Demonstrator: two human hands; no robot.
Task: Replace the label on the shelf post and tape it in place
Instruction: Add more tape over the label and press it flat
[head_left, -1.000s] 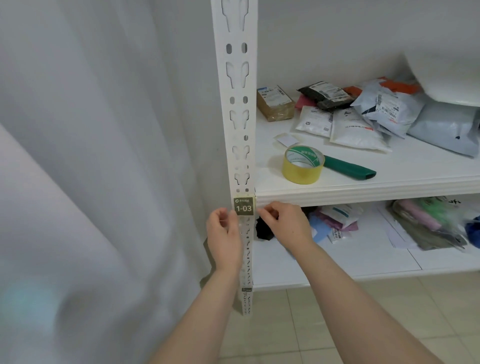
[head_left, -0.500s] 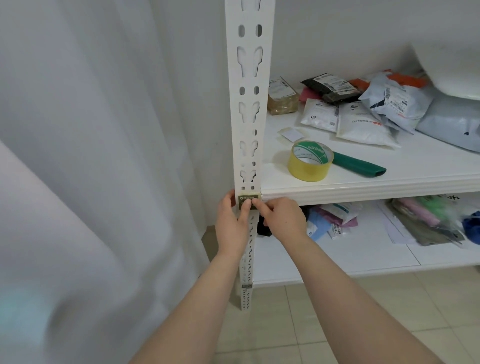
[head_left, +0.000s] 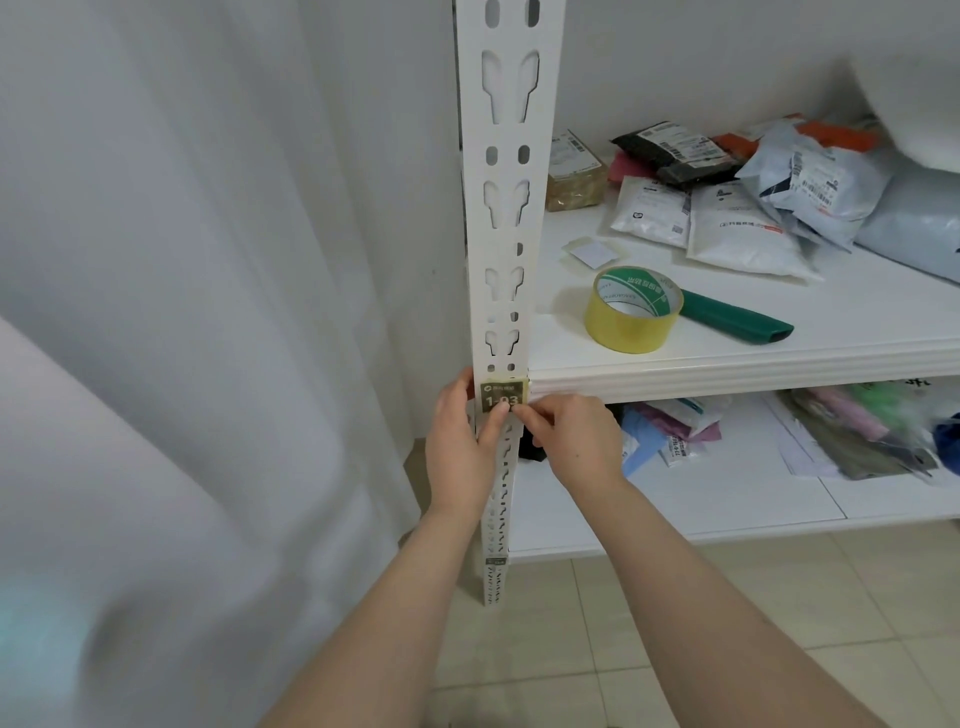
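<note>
**Fingers bunched up right at shelf level**

Left hand (head_left: 460, 452) has its fingers curled round the left edge of the white slotted metal shelf post (head_left: 506, 218). Its thumb is pressed flat on the bottom of the dark olive square label (head_left: 500, 394) marked 1-03. Right hand (head_left: 579, 441) has thumb and forefinger (head_left: 525, 415) pinched on that label's lower right corner, with the other fingers tucked in. Can't tell if there's tape in the pinch. Both forearms reach up from the near edge.

The label sits on the post's front face, just beside the front lip of the white upper shelf board (head_left: 727, 371). Left of the post a white curtain (head_left: 182, 260) hangs close. To the right, a yellow tape roll (head_left: 631, 312) lies flat near the lip, and a dark green flat tool (head_left: 737, 322) pokes out from behind it. Plastic mailer bags (head_left: 727, 228) are piled farther back. Beige floor tiles (head_left: 675, 613) are near, below the hands.
</note>
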